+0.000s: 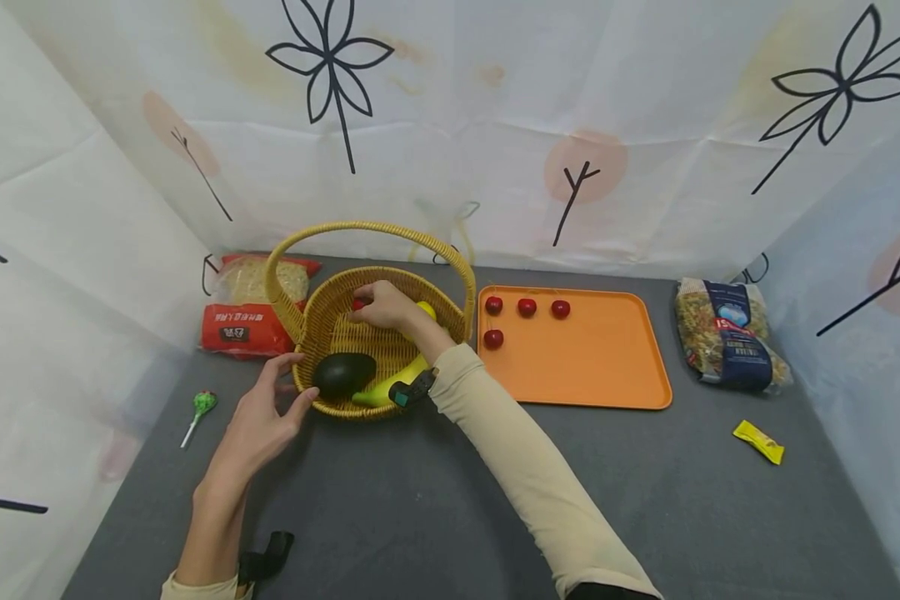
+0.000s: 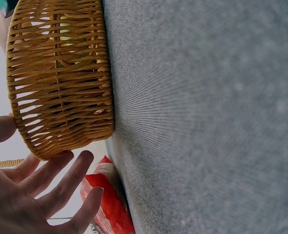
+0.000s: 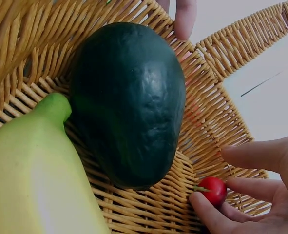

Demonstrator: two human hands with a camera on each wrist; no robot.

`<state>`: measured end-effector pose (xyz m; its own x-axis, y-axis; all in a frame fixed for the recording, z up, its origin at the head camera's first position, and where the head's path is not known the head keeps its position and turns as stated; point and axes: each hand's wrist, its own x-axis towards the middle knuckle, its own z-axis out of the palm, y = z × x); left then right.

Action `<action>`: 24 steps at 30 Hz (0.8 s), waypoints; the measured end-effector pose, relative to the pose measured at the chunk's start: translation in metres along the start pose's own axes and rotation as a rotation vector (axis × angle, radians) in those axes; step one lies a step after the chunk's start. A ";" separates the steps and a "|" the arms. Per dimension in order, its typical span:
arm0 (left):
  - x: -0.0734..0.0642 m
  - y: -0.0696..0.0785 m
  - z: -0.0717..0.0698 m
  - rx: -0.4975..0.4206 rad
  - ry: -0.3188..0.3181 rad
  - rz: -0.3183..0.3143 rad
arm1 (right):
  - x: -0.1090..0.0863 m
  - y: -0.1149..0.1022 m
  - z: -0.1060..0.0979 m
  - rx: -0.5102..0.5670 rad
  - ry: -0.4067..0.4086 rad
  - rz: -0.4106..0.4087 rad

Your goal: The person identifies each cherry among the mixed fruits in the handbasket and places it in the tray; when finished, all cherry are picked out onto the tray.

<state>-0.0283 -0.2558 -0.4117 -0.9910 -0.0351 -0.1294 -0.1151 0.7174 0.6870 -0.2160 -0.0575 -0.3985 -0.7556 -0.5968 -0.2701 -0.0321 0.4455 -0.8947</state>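
Observation:
In the head view a wicker basket (image 1: 337, 292) with a tall handle stands left of centre. My right hand (image 1: 390, 307) reaches into it and holds a red cherry (image 3: 214, 191) between the fingertips, near the woven wall. My left hand (image 1: 258, 421) grips the basket's left rim, thumb and fingers at the edge; the outer fingers are spread in the left wrist view. Inside lie a dark green avocado (image 1: 343, 375) and a yellow banana (image 1: 382, 390). Another yellow thing (image 1: 427, 310) is partly hidden behind my right forearm.
An orange tray (image 1: 585, 358) bearing several cherries (image 1: 527, 307) lies right of the basket. A red food bag (image 1: 243, 329) is behind left, a pasta bag (image 1: 731, 337) at far right. A green lollipop (image 1: 204, 402) and yellow wrapped sweet (image 1: 759, 442) lie at the sides.

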 end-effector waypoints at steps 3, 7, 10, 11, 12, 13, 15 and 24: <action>0.000 0.000 0.000 0.004 0.002 0.001 | 0.000 0.001 0.001 0.003 0.003 0.011; 0.000 0.000 0.001 0.008 0.013 0.011 | 0.000 0.001 0.002 0.003 0.024 0.009; 0.000 0.000 0.001 0.010 0.020 0.023 | 0.001 0.001 0.003 -0.010 0.053 -0.006; -0.001 -0.001 0.001 0.009 0.022 0.026 | 0.001 0.001 0.004 -0.015 0.066 -0.012; -0.001 -0.001 0.001 0.009 0.022 0.027 | 0.001 0.000 0.004 -0.016 0.079 -0.017; -0.001 -0.001 0.001 0.008 0.022 0.027 | 0.001 0.000 0.005 -0.013 0.093 -0.022; -0.001 -0.001 0.001 0.006 0.020 0.026 | 0.000 -0.001 0.005 -0.004 0.124 -0.032; 0.000 -0.001 0.001 0.005 0.017 0.024 | -0.003 -0.001 0.002 -0.083 0.094 -0.050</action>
<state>-0.0279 -0.2558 -0.4126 -0.9945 -0.0293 -0.1004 -0.0905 0.7217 0.6863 -0.2121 -0.0577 -0.3980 -0.8093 -0.5565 -0.1882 -0.1221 0.4726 -0.8728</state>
